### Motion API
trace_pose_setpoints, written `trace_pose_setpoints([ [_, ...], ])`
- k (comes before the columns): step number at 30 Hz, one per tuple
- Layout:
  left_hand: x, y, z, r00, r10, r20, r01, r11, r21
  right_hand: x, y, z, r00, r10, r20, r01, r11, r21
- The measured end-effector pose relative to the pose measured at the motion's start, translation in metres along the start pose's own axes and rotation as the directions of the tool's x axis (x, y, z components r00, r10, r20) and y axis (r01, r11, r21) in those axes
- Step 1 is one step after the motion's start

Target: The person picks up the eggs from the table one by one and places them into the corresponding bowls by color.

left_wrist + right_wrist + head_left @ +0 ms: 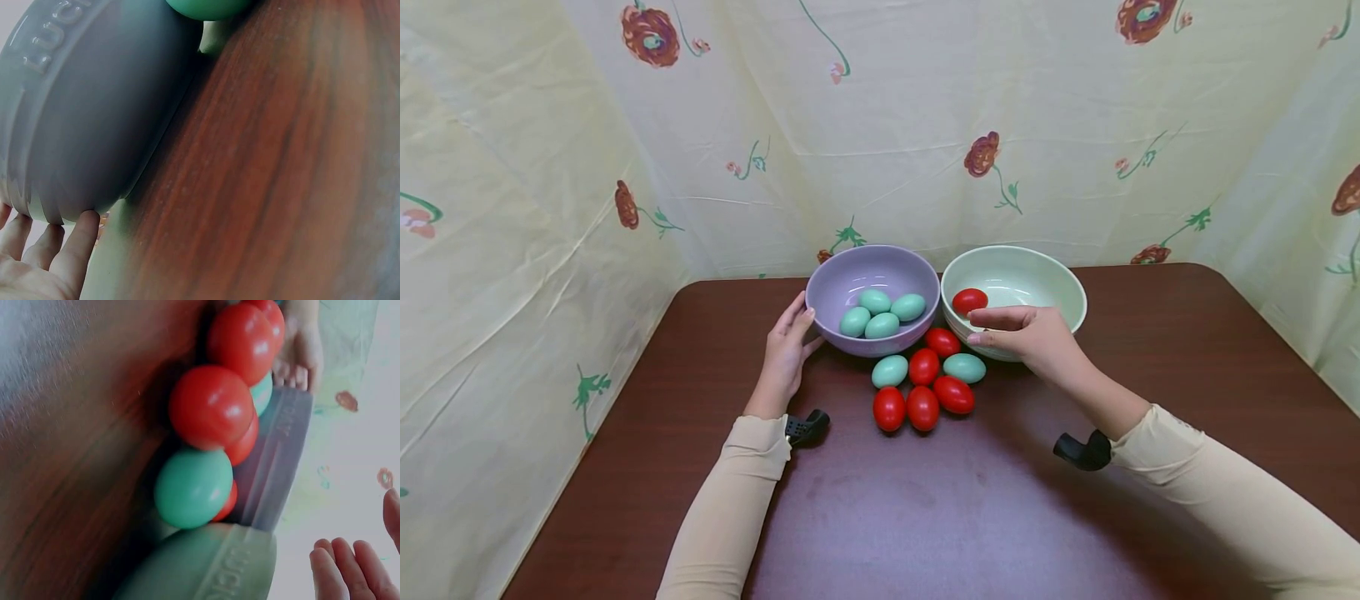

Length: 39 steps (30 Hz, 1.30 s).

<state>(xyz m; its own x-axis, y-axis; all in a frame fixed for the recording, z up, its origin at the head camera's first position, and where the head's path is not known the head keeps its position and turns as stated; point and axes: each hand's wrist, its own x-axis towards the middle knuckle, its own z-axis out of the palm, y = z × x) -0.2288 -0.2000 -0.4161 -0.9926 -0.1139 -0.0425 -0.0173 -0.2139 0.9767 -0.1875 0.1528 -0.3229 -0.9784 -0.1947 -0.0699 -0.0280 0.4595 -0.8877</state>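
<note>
A purple bowl (pixel 872 343) holds several mint-green eggs (pixel 882 326). My left hand (pixel 784 354) touches its left side from outside; in the left wrist view the spread fingertips rest against the bowl wall (pixel 106 119). To the right stands a pale green bowl (pixel 1037 275) with one red egg (pixel 970 302) inside. My right hand (pixel 1033 333) is over that bowl's front rim, fingers extended and thumb apart, holding nothing in the right wrist view. In front of the bowls lie several red eggs (pixel 922 408) and two mint-green eggs (pixel 890 372).
The two bowls stand side by side at the back of the dark brown table (pixel 910 517). Behind them hangs a flowered curtain (pixel 880 125), which also runs along the left and right sides. Each wrist wears a black camera mount (pixel 1082 451).
</note>
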Motion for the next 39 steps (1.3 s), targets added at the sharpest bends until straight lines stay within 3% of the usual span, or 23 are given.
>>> trace_pose_setpoints([
  [15,0.001,0.000,0.000,1.000,-0.004,-0.004,0.004,1.000,0.006,-0.012,0.010,0.013,0.998,-0.033,0.053,0.032,0.999,0.016],
  [39,0.001,-0.001,0.000,1.000,-0.001,-0.002,0.001,1.000,0.002,-0.023,0.024,0.029,0.992,-0.018,0.123,0.010,0.998,0.062],
])
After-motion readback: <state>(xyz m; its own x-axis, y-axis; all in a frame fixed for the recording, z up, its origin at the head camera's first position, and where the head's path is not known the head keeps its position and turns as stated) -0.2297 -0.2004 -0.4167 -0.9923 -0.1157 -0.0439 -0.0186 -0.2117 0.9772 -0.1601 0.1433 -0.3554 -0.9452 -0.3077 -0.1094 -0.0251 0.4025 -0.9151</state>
